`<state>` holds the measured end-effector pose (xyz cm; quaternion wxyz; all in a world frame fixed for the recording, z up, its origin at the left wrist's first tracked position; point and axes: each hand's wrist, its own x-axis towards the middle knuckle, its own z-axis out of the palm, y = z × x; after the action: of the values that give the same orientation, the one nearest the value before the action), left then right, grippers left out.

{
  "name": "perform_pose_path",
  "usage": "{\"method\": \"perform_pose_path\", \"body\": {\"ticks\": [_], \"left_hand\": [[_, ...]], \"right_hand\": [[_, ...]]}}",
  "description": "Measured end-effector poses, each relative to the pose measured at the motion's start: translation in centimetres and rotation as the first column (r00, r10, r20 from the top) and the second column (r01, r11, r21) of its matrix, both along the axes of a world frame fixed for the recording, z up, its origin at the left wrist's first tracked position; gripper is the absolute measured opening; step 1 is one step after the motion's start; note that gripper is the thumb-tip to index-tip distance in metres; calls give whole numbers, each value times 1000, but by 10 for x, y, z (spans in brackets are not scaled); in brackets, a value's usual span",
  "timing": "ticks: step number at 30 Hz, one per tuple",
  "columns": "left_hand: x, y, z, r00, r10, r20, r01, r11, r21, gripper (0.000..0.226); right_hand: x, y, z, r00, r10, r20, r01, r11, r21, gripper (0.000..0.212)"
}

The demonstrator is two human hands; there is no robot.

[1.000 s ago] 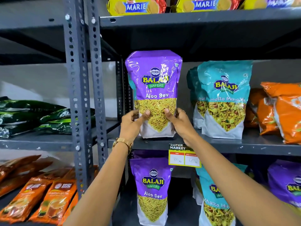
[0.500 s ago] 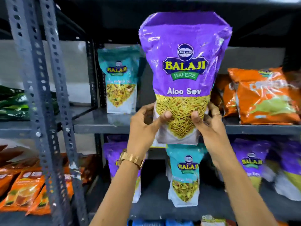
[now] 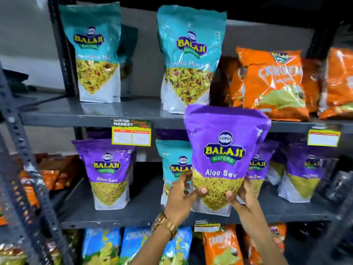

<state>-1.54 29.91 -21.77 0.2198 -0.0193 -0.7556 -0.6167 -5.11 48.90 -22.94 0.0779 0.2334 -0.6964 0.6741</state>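
Note:
A purple Aloo Sev pouch (image 3: 225, 150) stands upright in front of the middle shelf (image 3: 145, 211), held by its lower corners. My left hand (image 3: 181, 196) grips its bottom left, thumb on the front. My right hand (image 3: 242, 199) grips its bottom right the same way. A gold watch sits on my left wrist. The pouch hides part of a teal pouch (image 3: 172, 169) and a purple pouch (image 3: 257, 169) standing behind it on that shelf.
Upper shelf (image 3: 95, 109) carries two teal pouches (image 3: 95, 54) and orange bags (image 3: 271, 83). More purple pouches (image 3: 108, 169) stand left and right on the middle shelf. Blue and orange bags (image 3: 219, 245) fill the bottom row. A perforated steel upright (image 3: 24, 169) runs along the left.
Both hands have carried the purple pouch off the upper shelf, out and down, to the middle shelf level. The view has dropped with it.

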Motion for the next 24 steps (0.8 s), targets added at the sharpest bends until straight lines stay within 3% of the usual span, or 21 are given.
{"method": "perform_pose_path", "body": {"ticks": [2, 5, 8, 12, 14, 17, 18, 24], "left_hand": [[-15, 14, -23, 999, -14, 44, 13, 1000, 13, 49], [-40, 30, -50, 994, -26, 107, 28, 999, -15, 49], [-65, 43, -70, 987, -30, 156, 38, 998, -49, 49], [-92, 58, -84, 976, 38, 216, -15, 994, -111, 51], [-101, 61, -91, 969, 78, 233, -44, 988, -146, 51], [-112, 65, -101, 959, 120, 258, -88, 988, -130, 49], [-114, 66, -102, 958, 132, 255, -102, 987, -126, 47], [-120, 69, -97, 960, 193, 205, -156, 971, -183, 46]], "right_hand": [[-10, 10, -22, 998, -22, 54, 21, 999, 24, 54], [-31, 19, -50, 991, -37, 132, 38, 999, -6, 70], [-52, 25, -73, 982, -16, 187, 27, 998, -59, 73], [-76, 26, -93, 970, -53, 238, 79, 992, -100, 122], [-88, 26, -102, 961, -68, 269, 95, 992, -87, 116], [-103, 25, -113, 957, -60, 283, 80, 995, -58, 74], [-107, 25, -115, 957, -70, 280, 84, 996, -38, 70], [-121, 23, -119, 962, -160, 220, 152, 987, 51, 83]]}}
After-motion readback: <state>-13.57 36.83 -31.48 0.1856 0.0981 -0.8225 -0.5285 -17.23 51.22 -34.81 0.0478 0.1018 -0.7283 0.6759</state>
